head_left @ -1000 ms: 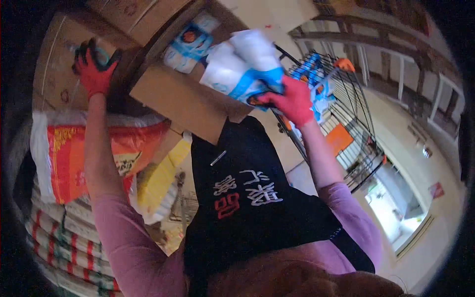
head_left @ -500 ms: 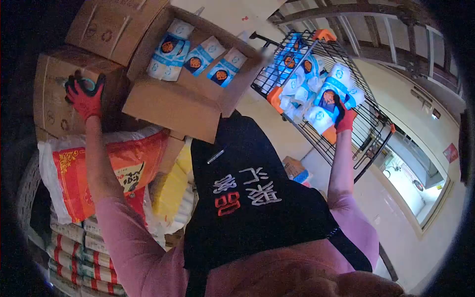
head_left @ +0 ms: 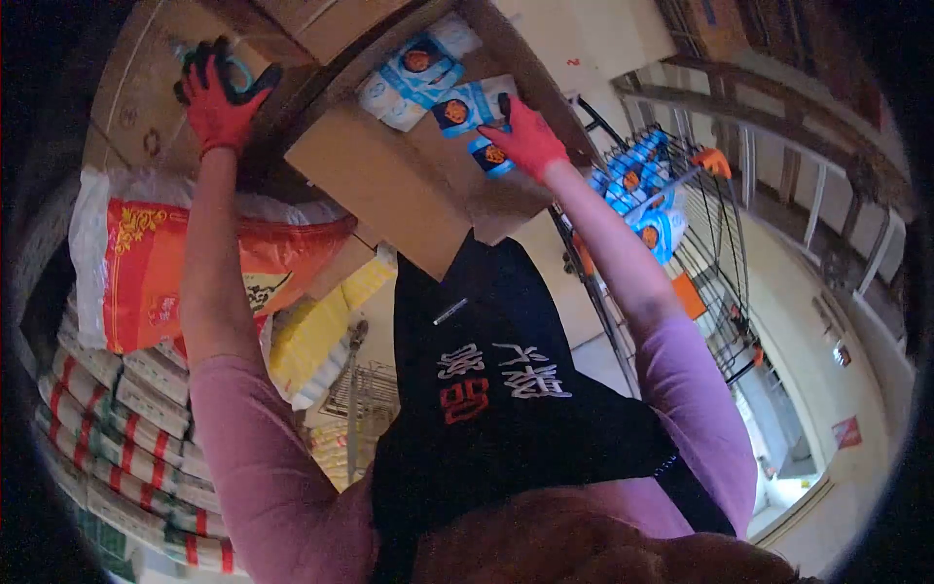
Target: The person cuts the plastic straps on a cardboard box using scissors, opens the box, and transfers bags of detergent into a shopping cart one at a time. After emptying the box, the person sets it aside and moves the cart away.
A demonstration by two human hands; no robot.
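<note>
My right hand (head_left: 528, 139), in a red glove with black fingertips, reaches into an open cardboard box (head_left: 375, 185). Its fingers and thumb close over the upper part of a blue-and-white food pouch (head_left: 491, 156), whose lower end shows below the hand. Beside it lie a second pouch (head_left: 454, 115) and more pouches (head_left: 418, 63) farther left. My left hand (head_left: 222, 109), gloved the same way, spreads its fingers against a closed carton (head_left: 161, 83) left of the box. A teal ring (head_left: 240, 76) shows between its thumb and fingers.
A black wire cart (head_left: 715, 263) with orange corners stands at the right, holding similar pouches (head_left: 652, 229). Below the carton lies a red-and-white sack (head_left: 175, 273); red-striped packs (head_left: 136, 438) are stacked lower left. Metal framing (head_left: 769, 146) fills the upper right.
My right hand has left the pouches in the cart and moved left to the pouch in the box. My left hand stays on the carton. The view has turned, shifting the cart rightward.
</note>
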